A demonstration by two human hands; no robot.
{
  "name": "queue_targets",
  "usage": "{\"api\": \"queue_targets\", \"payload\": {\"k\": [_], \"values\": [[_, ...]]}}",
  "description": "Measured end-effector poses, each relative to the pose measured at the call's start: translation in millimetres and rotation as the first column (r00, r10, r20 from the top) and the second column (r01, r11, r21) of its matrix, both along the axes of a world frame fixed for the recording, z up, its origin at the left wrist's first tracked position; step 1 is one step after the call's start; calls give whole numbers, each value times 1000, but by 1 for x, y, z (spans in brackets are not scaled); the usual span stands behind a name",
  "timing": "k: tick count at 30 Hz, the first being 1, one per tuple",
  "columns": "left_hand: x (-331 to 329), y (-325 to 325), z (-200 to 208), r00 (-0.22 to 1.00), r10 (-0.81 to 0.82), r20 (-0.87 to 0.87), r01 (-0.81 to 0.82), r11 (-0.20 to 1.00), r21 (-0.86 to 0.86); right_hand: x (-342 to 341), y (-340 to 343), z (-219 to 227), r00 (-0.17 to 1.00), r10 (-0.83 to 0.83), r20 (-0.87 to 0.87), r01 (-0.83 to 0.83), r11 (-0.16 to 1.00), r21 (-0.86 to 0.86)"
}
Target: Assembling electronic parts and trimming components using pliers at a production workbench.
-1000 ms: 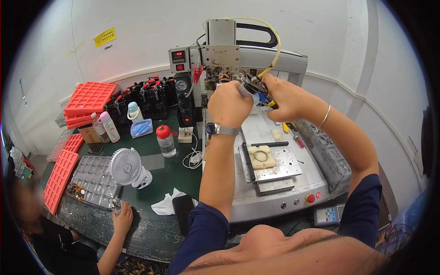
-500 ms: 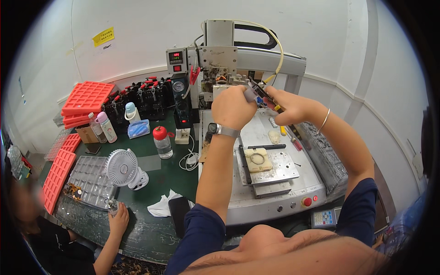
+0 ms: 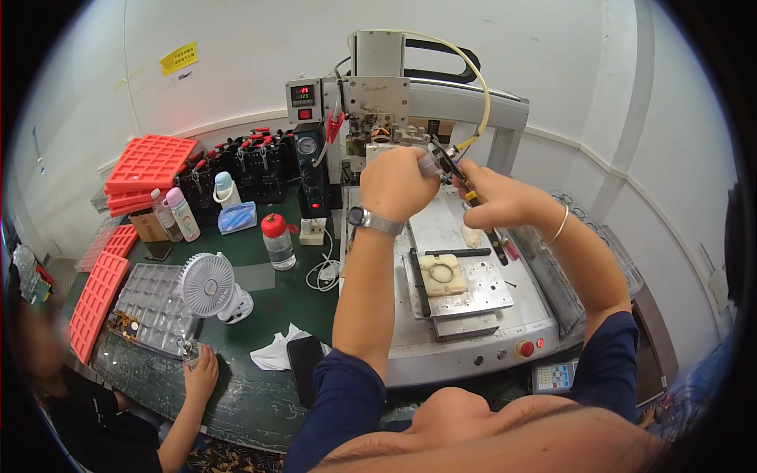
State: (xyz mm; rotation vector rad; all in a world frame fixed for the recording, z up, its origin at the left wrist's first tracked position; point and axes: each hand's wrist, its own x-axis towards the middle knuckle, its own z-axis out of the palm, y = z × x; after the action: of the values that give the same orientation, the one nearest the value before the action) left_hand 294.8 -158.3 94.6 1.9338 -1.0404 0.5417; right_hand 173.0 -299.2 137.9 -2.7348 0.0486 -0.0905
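My left hand (image 3: 400,183) is closed round a translucent grey cylinder (image 3: 428,164) in front of the machine's head. My right hand (image 3: 505,197) grips a dark pliers-like tool (image 3: 496,243) with yellow on its handle; its upper end meets the cylinder. A pale yellow air hose (image 3: 486,98) arches down to a fitting beside the tool's upper end. My fingers hide much of the contact between tool and cylinder. Below, a cream block (image 3: 453,288) with a ring (image 3: 441,272) in it sits on the metal fixture plate (image 3: 493,299).
The dispensing machine's bed (image 3: 378,331) has a red button (image 3: 525,348). To the left are a red-lidded bottle (image 3: 278,251), white fan (image 3: 207,281), phone (image 3: 306,369) and red trays (image 3: 96,303). A co-worker's hand (image 3: 201,374) holds a small clear item at far left.
The tool has swung so its handle now points down toward the machine bed. My right hand has shifted slightly lower and left; my left hand stays nearly in place.
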Motion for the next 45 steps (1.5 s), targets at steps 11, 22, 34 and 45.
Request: {"api": "queue_targets", "payload": {"k": [11, 22, 34, 45], "values": [[10, -4, -5, 998, 4, 61, -4, 1000, 2, 6, 4, -22, 955, 56, 292, -18, 991, -133], [19, -7, -6, 938, -342, -53, 345, 935, 77, 9, -38, -10, 925, 231, 303, -158, 956, -249], [36, -22, -20, 725, -648, -235, 674, 737, 48, -14, -53, 5, 899, 343, 272, -157, 833, -530], [17, -35, -14, 848, -520, -104, 530, 838, 131, -7, -59, -20, 797, 418, 436, -141, 831, -538]]}}
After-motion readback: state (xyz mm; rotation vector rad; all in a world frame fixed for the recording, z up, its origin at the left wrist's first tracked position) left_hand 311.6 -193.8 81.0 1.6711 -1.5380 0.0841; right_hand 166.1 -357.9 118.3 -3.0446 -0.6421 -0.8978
